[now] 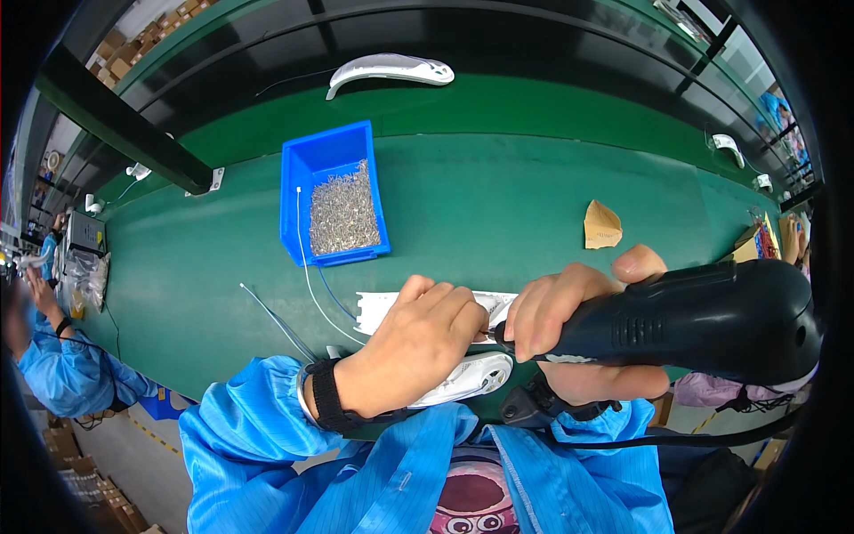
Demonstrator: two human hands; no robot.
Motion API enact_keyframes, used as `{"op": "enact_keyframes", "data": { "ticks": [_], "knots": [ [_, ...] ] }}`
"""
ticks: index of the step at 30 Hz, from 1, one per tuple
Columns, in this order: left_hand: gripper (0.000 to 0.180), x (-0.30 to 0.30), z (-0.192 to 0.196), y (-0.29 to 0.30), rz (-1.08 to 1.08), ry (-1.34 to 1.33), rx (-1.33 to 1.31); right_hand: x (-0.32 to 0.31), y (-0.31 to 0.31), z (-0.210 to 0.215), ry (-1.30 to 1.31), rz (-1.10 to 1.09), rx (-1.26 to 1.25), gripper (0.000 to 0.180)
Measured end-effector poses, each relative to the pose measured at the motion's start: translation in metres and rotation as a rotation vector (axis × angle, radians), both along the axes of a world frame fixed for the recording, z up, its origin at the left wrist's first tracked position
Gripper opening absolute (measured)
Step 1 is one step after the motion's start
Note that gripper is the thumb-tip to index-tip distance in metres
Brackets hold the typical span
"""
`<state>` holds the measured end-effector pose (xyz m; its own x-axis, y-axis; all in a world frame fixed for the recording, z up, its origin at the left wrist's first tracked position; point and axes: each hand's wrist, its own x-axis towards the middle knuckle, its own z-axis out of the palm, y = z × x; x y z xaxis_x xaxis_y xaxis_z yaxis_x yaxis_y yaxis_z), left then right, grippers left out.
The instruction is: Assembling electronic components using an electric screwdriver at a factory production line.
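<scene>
My right hand [562,311] is wrapped round a black electric screwdriver [694,316], held nearly level with its tip pointing left. At that tip, the fingers of my left hand [416,327] are pinched together; whatever sits between them is too small and covered to make out. Under both hands lies a long white plastic part [375,308], partly hidden by my fingers. Closer to my body rests a white curved housing [485,374] with small dark openings at its end, half covered by my left wrist.
Beyond my left hand stands a blue bin [327,153] holding many small metal screws [345,214]. Thin cables [307,258] run beside it. A torn brown paper piece [602,224] lies at right. Another white curved device [391,68] is at the back. A co-worker [67,356] works far left.
</scene>
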<state>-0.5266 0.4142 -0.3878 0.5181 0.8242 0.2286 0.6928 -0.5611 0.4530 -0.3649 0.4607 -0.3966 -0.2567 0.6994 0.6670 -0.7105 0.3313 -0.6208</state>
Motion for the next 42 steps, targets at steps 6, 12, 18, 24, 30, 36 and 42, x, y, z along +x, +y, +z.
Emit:
{"op": "enact_keyframes", "data": {
  "ticks": [6,12,18,24,30,36,42],
  "knots": [
    [0.013,-0.024,0.003,0.018,0.077,-0.077,-0.040,-0.011,-0.006,-0.009,-0.157,-0.156,-0.175,0.077],
    [0.010,-0.036,-0.012,0.013,0.077,-0.006,-0.222,-0.015,-0.003,-0.008,-0.200,-0.189,-0.251,0.077],
    [0.008,-0.034,-0.012,0.011,0.084,0.002,-0.246,-0.015,-0.004,-0.008,-0.238,-0.152,-0.283,0.079],
    [0.010,-0.033,-0.011,0.011,0.088,0.026,-0.248,-0.017,-0.005,-0.007,-0.268,-0.172,-0.309,0.079],
    [0.008,-0.033,-0.012,0.014,0.078,0.015,-0.277,-0.017,-0.004,-0.009,-0.268,-0.164,-0.300,0.078],
    [0.010,-0.033,-0.014,0.015,0.106,0.026,-0.253,-0.015,-0.006,-0.015,-0.261,-0.176,-0.278,0.074],
    [0.010,-0.037,-0.016,0.015,0.109,0.007,-0.263,-0.021,-0.011,-0.018,-0.226,-0.150,-0.231,0.071]
  ]
}}
